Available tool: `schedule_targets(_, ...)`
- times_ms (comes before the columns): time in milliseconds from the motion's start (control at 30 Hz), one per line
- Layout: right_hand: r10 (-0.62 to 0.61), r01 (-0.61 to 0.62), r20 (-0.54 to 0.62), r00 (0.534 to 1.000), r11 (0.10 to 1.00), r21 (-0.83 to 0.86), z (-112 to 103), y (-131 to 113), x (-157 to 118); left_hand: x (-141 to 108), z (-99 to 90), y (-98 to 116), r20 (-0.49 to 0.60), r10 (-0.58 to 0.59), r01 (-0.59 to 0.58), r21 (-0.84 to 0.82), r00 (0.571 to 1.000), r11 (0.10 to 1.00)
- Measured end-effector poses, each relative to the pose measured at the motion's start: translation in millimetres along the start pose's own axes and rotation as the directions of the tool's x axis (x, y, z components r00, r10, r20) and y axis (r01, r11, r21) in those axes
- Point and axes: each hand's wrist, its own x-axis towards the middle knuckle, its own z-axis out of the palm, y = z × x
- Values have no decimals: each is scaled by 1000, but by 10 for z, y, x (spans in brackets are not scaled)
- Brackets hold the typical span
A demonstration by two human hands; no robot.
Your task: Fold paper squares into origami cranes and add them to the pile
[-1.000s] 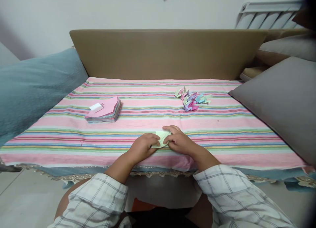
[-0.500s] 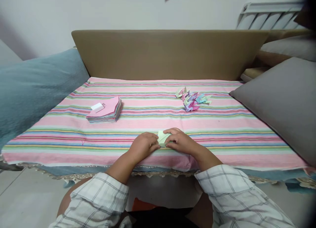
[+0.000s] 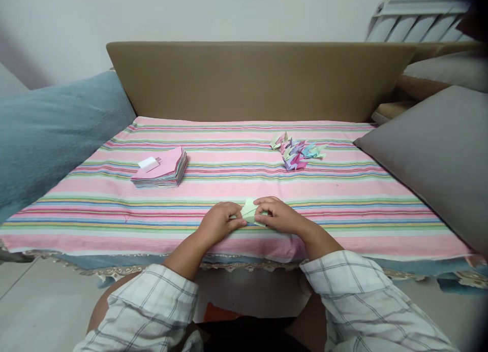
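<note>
A small piece of pale green folded paper (image 3: pixel 249 210) lies low over the striped cloth (image 3: pixel 236 182), between my two hands. My left hand (image 3: pixel 221 221) pinches its left side with curled fingers and thumb. On the right side, my right hand (image 3: pixel 277 215) grips the paper between thumb and fingertips. A crease runs across the visible face; the fingers cover its outer edges. Beyond my right hand sits a cluster of colourful folded paper cranes (image 3: pixel 295 153).
At the left, a stack of coloured paper squares (image 3: pixel 160 171) has a white plug adapter (image 3: pixel 149 164) on top. A blue cushion (image 3: pixel 64 133) borders the left, a grey pillow (image 3: pixel 430 159) the right. A brown backboard (image 3: pixel 259 83) stands behind.
My fingers have shifted slightly on the green paper, and its visible outline looks more pointed at the top. The whole view has tilted a little; the cranes and stack stay put.
</note>
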Motion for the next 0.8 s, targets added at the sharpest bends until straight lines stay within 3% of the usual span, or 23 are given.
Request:
schedule_targets(200,33,-33,34,999,999,13,2,28,-5,4,-19,-63,18,-61,63,-80,998,995)
schedule_targets(367,55,-54,-25,998,998,42,38,13,23,17,-51,-20,86,-68,79,-138,994,987)
schedule_targets(500,86,-85,-60,994,996,6,95,28,64,20,-40,-20,46,-97,103,-173,994,979)
schedule_targets(800,129,-137,-120,984,989,-59,155,-11,101,33,-35,-3,22,-86,86,-12,996,996)
